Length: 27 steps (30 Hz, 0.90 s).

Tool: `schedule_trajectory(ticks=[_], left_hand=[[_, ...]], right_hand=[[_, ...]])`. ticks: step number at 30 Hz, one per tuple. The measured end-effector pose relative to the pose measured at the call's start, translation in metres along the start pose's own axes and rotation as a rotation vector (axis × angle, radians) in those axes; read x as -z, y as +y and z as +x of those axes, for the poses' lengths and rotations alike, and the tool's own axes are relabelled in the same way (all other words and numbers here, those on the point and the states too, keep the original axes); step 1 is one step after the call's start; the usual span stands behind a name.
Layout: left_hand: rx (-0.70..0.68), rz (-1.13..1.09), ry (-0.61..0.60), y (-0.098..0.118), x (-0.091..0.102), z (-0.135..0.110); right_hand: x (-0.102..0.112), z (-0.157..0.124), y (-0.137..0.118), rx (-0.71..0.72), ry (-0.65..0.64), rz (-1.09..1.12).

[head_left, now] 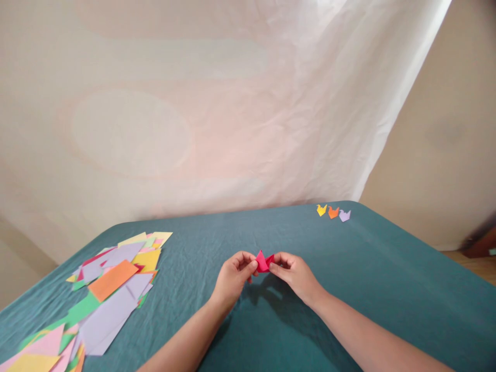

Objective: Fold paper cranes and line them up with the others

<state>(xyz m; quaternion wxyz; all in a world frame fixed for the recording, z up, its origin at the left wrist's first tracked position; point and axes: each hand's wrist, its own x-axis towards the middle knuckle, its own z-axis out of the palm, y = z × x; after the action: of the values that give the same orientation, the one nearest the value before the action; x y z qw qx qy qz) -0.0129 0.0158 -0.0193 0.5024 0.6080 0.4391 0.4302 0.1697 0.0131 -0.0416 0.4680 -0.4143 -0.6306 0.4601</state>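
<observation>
A small red folded-paper piece (263, 262), with pointed flaps sticking up, is held just above the table in front of me. My left hand (237, 274) pinches its left side between thumb and fingers. On the right side, my right hand (293, 272) grips it the same way. The fingertips cover both ends of the fold. At the far right of the table lie three finished paper cranes: a yellow crane (321, 210), an orange crane (333, 213) and a lilac crane (344, 216), side by side.
A loose, overlapping heap of coloured paper sheets (110, 310) spreads over the table's left side. Dark green cloth covers the table (387, 289). Behind its far edge hangs a pale sheet (232, 113). A brown object (480, 240) stands on the floor at the right.
</observation>
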Motion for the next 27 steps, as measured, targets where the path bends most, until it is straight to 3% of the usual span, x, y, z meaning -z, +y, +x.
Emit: schedule_trajectory(ticks=[8,19,27], left_hand=[[-0.165,0.392,0.044,0.006,0.001,-0.006],[-0.095,0.275,-0.038,-0.002,0.000,-0.003],[-0.147,0.406,-0.070,0.007,-0.004,-0.009]], right_hand=[[-0.002,-0.002,-0.004,0.003,-0.029,-0.062],[-0.002,-0.002,0.002,-0.021,-0.034,-0.058],[-0.004,-0.004,-0.002,-0.011,-0.079,-0.114]])
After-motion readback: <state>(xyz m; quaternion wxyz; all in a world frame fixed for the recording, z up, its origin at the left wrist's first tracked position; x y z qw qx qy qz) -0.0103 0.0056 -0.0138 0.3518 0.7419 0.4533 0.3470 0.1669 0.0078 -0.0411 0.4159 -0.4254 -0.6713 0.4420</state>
